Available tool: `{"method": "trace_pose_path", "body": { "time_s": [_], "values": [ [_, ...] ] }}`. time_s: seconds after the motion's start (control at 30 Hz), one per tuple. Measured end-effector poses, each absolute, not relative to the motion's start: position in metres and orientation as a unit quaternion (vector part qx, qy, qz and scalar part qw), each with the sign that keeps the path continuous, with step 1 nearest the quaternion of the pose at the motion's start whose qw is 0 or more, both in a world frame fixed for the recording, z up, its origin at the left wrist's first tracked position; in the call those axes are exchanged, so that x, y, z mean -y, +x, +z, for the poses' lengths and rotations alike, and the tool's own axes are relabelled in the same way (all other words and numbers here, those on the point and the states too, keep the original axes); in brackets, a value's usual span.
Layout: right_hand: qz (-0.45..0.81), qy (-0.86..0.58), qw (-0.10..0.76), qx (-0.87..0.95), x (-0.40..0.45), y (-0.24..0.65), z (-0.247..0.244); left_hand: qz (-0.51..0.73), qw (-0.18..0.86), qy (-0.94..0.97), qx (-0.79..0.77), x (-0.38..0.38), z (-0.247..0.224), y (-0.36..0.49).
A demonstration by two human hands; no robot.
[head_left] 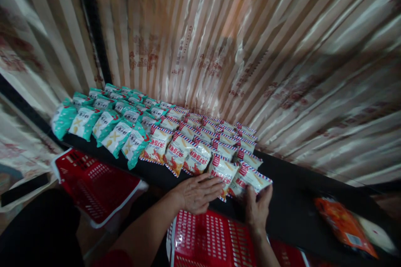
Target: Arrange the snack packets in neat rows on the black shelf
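Note:
Rows of cream snack bags (198,156) with blue-and-red striped edges stand on a long black shelf (291,183). My left hand (200,194) lies flat, fingers stretched out, against the lower front of a cream bag (224,171) in the front row. At the right end of that row, my right hand (258,208) has its thumb and fingers around the lower right corner of the last snack bag (249,177). Left of these, several rows of teal-and-white snack bags (116,135) stand close together, touching the cream ones.
An orange packet (344,225) and a pale packet (376,233) lie farther right on the shelf. Below its front edge are a red basket (97,183) at left and another red basket (213,238) under my hands. A striped, creased sheet (200,41) hangs behind the shelf.

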State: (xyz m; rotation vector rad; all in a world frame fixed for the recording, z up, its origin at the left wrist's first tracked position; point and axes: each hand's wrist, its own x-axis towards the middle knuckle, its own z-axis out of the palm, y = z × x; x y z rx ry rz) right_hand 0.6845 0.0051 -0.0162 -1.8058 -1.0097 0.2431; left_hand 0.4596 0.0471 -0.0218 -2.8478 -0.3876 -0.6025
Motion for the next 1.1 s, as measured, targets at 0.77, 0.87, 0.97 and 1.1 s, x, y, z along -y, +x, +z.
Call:
{"method": "trace_pose_path", "body": {
  "time_s": [0.77,0.87,0.97,1.1],
  "values": [
    [0.035,-0.743,0.456,0.488,-0.009,0.693,-0.039,-0.209,0.051,-0.966,0.145,-0.044,-0.027,0.463],
    [0.038,-0.728,0.488,0.48,-0.008,0.694,-0.037,-0.218,0.054,-0.965,0.135,-0.044,-0.025,0.463],
    [0.043,-0.732,0.528,0.429,-0.006,0.694,-0.035,-0.241,0.047,-0.955,0.164,-0.043,-0.022,0.457],
    [-0.003,-0.739,0.544,0.398,-0.006,0.693,-0.035,-0.274,0.045,-0.932,0.235,-0.036,-0.019,0.424]
  ]
}}
